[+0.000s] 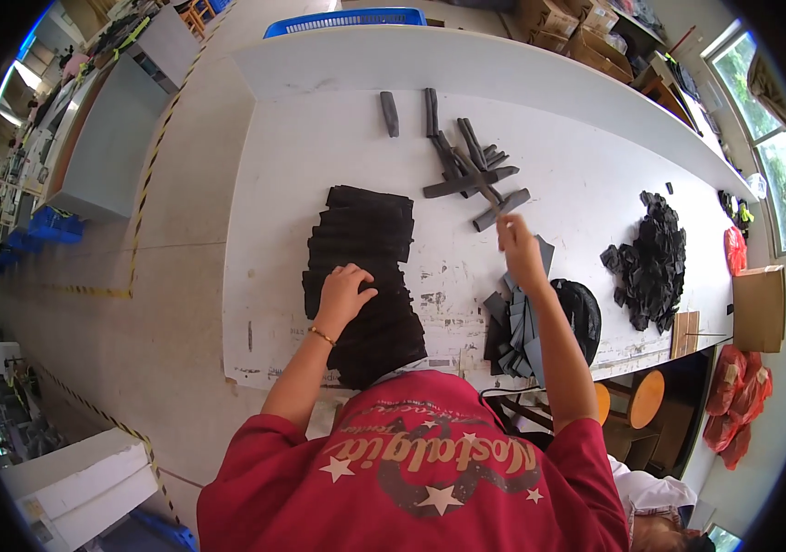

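Observation:
Layered black fabric pieces [361, 225] lie in an overlapping row on the white table, in front of me to the left. My left hand [342, 294] rests on them, fingers spread and thumb apart. Farther right, my right hand [522, 250] is raised with its fingers closed together. A narrow, blurred grey-brown strip [480, 175] runs to its fingertips. Beyond that hand, dark grey rolled strips [455, 187] lie crossed over one another, and a single roll [389, 114] lies apart. Flat grey pieces [519, 331] fan out below my right forearm, beside a black plastic bag [579, 317].
A heap of small black pieces [655, 262] lies at the table's right. A low white board [393, 57] edges the far side, with a blue basket [347, 20] behind it. Red bags [738, 396], a cardboard box [761, 308] and round stools [646, 398] stand right. A person [655, 497] is at lower right.

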`<state>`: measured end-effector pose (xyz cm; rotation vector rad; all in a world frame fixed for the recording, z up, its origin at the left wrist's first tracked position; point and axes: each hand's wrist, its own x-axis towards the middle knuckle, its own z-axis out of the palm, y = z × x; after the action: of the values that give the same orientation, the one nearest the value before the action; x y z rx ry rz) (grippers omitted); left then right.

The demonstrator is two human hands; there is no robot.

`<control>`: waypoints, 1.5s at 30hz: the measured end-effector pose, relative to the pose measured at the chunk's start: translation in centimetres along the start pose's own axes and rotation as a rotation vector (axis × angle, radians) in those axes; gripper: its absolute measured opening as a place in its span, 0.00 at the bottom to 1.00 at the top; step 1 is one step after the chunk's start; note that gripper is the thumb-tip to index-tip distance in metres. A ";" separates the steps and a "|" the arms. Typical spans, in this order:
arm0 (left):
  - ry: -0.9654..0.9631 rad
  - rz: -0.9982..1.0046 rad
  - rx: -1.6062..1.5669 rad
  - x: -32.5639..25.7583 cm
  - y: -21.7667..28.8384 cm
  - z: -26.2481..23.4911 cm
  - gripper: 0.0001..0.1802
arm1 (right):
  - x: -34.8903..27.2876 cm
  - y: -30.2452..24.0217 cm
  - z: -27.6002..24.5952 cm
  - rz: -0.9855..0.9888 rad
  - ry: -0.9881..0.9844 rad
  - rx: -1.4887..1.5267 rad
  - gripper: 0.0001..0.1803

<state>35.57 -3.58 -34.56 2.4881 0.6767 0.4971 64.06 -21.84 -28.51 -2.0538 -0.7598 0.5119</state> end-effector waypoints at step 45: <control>0.396 -0.790 -2.024 0.7 7.6 4.1 0.13 | -13.5 -1.2 13.5 -0.204 -0.039 0.278 0.13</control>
<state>40.80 -10.38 -33.47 0.1964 0.6159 0.7315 45.71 -22.58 -33.86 -1.6939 -0.8593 0.5115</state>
